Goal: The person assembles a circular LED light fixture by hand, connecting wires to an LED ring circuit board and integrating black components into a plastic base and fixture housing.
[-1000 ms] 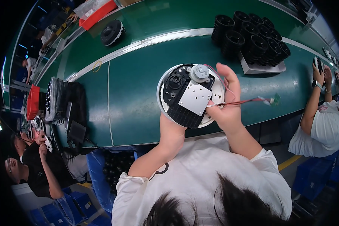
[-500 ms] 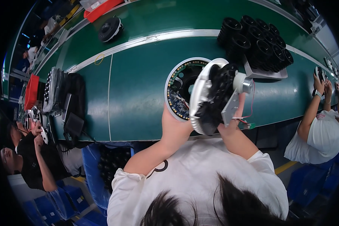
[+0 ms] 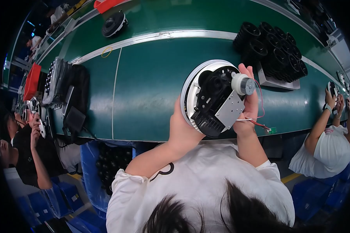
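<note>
A round white housing (image 3: 184, 89) rests in my left hand (image 3: 182, 126), whose fingers are curled under its left side, mostly hidden. Over the housing sits a round mechanism (image 3: 214, 87) with black plastic parts, a silver motor (image 3: 246, 86) and a bare metal plate (image 3: 230, 108). My right hand (image 3: 249, 106) grips the right side of the mechanism, its fingertips showing beyond the motor. Thin red and white wires trail past this hand to a small green connector (image 3: 272, 131). The circuit board inside the housing is covered; whether the two parts are seated cannot be seen.
Stacked black rings (image 3: 276, 54) stand in a pale tray (image 3: 278, 81) at the right. Another round black unit (image 3: 114, 24) lies on the far belt, with a yellow band (image 3: 107, 51) nearer. Bagged parts (image 3: 58, 83) and a red bin (image 3: 32, 82) are left. Co-workers sit on both sides.
The mechanism, held tilted on edge beside the open housing, has been laid flat over it. The housing's ring of small lights and blue board are now hidden.
</note>
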Motion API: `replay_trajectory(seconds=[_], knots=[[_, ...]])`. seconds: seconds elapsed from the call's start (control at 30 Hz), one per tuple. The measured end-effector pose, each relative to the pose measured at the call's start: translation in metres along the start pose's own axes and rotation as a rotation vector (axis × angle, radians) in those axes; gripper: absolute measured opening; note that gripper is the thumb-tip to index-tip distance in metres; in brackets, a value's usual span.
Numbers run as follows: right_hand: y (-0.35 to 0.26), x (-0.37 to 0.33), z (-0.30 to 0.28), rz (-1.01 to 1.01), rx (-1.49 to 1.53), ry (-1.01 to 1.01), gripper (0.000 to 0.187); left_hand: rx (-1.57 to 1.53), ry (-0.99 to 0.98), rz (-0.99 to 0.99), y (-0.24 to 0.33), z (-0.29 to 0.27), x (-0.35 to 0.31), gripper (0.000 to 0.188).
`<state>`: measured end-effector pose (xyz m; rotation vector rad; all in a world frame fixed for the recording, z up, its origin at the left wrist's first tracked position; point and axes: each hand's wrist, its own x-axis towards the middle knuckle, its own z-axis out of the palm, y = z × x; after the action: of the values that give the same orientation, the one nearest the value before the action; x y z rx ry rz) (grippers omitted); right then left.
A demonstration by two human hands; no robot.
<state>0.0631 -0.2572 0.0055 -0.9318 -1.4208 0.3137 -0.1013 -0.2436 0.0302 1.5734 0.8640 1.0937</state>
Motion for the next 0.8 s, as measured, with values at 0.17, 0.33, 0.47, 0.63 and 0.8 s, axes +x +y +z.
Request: replay_trajectory(seconds=[0.17, 0.33, 0.47, 0.63, 0.8], knots=[[0.003, -0.004, 0.000, 0.085, 0.081, 0.048, 0.078, -0.043, -0.100, -0.067, 0.004, -0.004, 0.002, 0.081], [-0.004, -0.002, 0.000, 0.149, 0.150, 0.105, 0.068, -0.459, -0.326, -0.091, -0.001, -0.011, -0.001, 0.085], [-0.011, -0.007, 0.011, 0.249, 0.387, 0.208, 0.068, -0.590, -0.354, -0.201, 0.002, -0.008, -0.002, 0.085], [-0.004, -0.006, 0.000, 0.193, 0.201, 0.103, 0.081, -0.473, -0.342, -0.169, 0.001, -0.011, -0.002, 0.086], [-0.007, -0.003, -0.002, 0.160, 0.102, 0.039, 0.078, -0.376, -0.362, -0.124, -0.003, -0.015, -0.003, 0.089]])
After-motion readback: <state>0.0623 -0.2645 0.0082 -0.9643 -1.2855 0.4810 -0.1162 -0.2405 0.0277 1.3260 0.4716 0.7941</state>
